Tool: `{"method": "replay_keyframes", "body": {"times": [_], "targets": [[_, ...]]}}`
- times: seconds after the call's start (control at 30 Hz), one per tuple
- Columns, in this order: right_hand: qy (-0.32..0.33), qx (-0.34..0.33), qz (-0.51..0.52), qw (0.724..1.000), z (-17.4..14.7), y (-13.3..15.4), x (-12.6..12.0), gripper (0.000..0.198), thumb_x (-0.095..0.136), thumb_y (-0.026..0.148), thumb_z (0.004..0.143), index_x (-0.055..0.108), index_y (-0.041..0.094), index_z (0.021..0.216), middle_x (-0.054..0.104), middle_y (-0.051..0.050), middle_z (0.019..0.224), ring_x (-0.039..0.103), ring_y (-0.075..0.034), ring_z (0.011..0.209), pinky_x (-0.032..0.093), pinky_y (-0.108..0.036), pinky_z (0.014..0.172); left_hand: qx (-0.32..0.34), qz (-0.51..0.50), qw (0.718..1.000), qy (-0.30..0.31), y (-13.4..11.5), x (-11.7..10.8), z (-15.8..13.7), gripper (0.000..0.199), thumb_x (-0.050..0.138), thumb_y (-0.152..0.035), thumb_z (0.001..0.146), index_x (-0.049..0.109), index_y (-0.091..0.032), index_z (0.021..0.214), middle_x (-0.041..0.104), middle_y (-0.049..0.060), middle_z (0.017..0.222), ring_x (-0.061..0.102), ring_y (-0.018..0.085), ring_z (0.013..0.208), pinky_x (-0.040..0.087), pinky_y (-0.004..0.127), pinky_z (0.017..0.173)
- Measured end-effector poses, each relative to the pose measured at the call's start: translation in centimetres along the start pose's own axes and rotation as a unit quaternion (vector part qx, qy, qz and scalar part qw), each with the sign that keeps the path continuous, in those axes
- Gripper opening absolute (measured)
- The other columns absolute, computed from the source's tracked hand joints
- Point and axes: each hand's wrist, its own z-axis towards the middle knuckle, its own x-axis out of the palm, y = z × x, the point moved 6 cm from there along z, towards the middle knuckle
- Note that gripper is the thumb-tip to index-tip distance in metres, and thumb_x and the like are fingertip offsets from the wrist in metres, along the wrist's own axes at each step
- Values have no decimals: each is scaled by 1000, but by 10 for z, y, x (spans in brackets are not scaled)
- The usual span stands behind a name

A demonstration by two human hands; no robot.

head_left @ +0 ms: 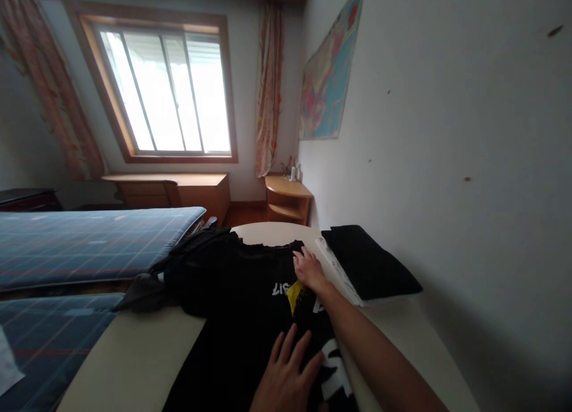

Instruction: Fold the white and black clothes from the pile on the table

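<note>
A black T-shirt (250, 293) with white lettering and a yellow print lies spread on the cream tabletop. My left hand (290, 367) rests over its lower front, fingers spread and holding nothing. Farther away, my right hand (309, 269) touches the shirt's far right side near the neckline. Its fingers are slightly bent and apart, with no cloth visibly gripped. The forearm covers part of the right edge. Folded black cloth (366, 260) lies on a white layer to the right of the shirt.
More dark clothing (152, 292) hangs over the table's left side. Blue plaid mattresses (89, 245) stand left of the cream table (134, 346). The white wall (447, 102) runs close along the right. A wooden corner shelf (288, 187) and a desk (201, 189) are beyond, below the window.
</note>
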Motion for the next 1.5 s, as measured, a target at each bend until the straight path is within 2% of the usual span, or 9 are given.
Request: {"method": "replay_keyframes", "body": {"times": [0.23,0.4,0.6,0.93,1.07,1.2,1.3,1.37,1.5], "targets": [[35,-32,31,998,-13,-26,-10,40,42,22,98,64,25,131,67,-5,130,58,-19,122,36,-28,107,244,-18,969,-25,-43,-35,6,32,49,-35,103,52,-40,135,53,-7,144,54,11,121,44,22,96],[9,12,18,1000,-24,-40,-22,34,53,24,92,68,22,123,70,-6,122,60,-19,116,36,-27,105,240,-28,970,35,-59,-37,14,25,47,-37,103,56,-40,126,67,-6,123,62,9,100,44,18,75],[-1,71,-16,997,-32,-44,-23,27,54,34,93,74,17,98,72,-10,108,61,-22,109,40,-28,99,258,-20,965,40,-79,-30,29,19,51,-39,102,59,-23,95,65,-6,83,59,7,69,39,21,56],[-4,67,-72,995,-33,-47,-46,35,38,11,96,64,10,119,64,-20,120,66,-25,103,48,-30,87,239,-17,971,-19,-125,18,59,26,55,-42,100,59,-22,83,60,-5,68,58,6,57,37,20,51],[-9,42,-79,996,-44,-45,-51,44,32,4,93,62,14,125,61,-19,127,62,-26,109,48,-33,90,242,-45,969,24,-133,16,64,17,57,-41,98,63,-26,92,66,-5,79,63,7,63,42,18,54],[-6,10,-70,997,-54,-39,-47,42,33,5,93,65,13,119,61,-17,127,56,-26,118,41,-34,102,284,-97,950,80,-103,-33,48,16,52,-34,101,63,-26,109,70,-4,110,68,8,84,50,18,70],[-3,3,-57,998,-55,-32,-39,38,37,12,96,64,11,122,61,-18,130,53,-25,124,34,-32,109,223,-113,962,109,-65,-66,31,32,53,-31,100,55,-28,132,62,1,136,55,18,127,44,29,106],[-5,10,-47,999,-54,-24,-33,40,37,21,99,60,9,129,57,-18,137,48,-25,131,29,-32,113,184,-90,972,113,-49,-69,17,46,55,-32,98,45,-31,144,48,4,151,40,27,142,37,41,113],[-9,64,-30,997,-54,-9,-18,58,32,41,102,47,3,144,47,-21,148,40,-31,139,26,-41,115,158,-44,981,102,-51,-49,-1,45,54,-29,99,46,-31,143,48,4,151,45,27,138,40,43,111]]}}
